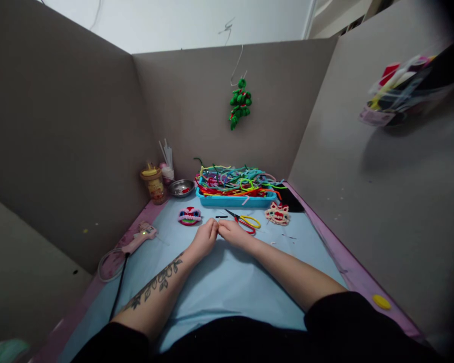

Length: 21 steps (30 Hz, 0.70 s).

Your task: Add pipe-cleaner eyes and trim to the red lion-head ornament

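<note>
My left hand (207,237) and my right hand (230,232) meet knuckle to knuckle over the middle of the light blue mat (212,297). Both are closed, fingertips pressed together, and whatever they pinch is too small or hidden to make out. Just beyond them lie a short black strip (221,217) and scissors (245,221) with one yellow and one red handle. To the left rests a pink, red and blue fuzzy lion-like face (189,216). A cream and red fuzzy face (277,214) lies to the right.
Behind stands a blue tray (234,200) heaped with colourful pipe cleaners (242,181). A metal bowl (181,188), a tan cup (154,185) and a pink glue gun (139,239) with its cord are at left. A green fuzzy ornament (240,103) hangs on the back panel.
</note>
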Each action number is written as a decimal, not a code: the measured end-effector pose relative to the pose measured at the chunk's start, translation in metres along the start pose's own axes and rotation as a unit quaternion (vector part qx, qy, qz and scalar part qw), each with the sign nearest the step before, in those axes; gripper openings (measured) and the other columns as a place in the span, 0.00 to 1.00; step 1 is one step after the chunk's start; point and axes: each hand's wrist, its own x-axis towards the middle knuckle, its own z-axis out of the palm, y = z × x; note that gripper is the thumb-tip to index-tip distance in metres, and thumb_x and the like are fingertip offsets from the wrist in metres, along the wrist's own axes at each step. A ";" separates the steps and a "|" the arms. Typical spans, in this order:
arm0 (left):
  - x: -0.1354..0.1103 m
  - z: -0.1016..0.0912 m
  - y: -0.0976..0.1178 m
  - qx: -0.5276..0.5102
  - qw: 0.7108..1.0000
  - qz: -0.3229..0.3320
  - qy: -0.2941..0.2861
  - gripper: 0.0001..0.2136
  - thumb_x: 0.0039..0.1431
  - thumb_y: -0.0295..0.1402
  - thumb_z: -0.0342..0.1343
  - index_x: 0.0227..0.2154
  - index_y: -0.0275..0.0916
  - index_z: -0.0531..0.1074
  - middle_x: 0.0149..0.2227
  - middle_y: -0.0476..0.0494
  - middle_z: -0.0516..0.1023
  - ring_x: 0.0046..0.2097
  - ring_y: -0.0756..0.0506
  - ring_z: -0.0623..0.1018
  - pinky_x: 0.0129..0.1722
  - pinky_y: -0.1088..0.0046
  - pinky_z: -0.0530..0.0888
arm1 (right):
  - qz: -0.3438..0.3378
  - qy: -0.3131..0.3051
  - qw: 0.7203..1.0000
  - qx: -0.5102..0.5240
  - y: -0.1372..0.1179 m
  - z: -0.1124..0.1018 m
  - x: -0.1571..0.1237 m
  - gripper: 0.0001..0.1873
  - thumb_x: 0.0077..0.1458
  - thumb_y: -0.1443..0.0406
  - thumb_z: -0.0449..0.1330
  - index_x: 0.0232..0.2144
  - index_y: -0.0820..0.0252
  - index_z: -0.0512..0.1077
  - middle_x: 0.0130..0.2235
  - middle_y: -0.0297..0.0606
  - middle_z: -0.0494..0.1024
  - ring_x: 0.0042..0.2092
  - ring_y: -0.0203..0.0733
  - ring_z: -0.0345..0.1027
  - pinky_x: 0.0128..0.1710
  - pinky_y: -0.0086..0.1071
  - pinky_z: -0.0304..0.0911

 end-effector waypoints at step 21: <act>0.002 0.004 0.003 -0.178 0.976 -0.117 0.032 0.15 0.59 0.43 0.42 0.22 0.40 0.57 0.17 0.55 0.59 0.20 0.52 0.59 0.21 0.75 0.57 | -0.062 0.103 0.992 -0.038 -0.014 -0.009 -0.010 0.07 0.54 0.64 0.52 0.32 0.60 0.69 0.21 0.29 0.66 0.24 0.34 0.57 0.26 0.27 0.51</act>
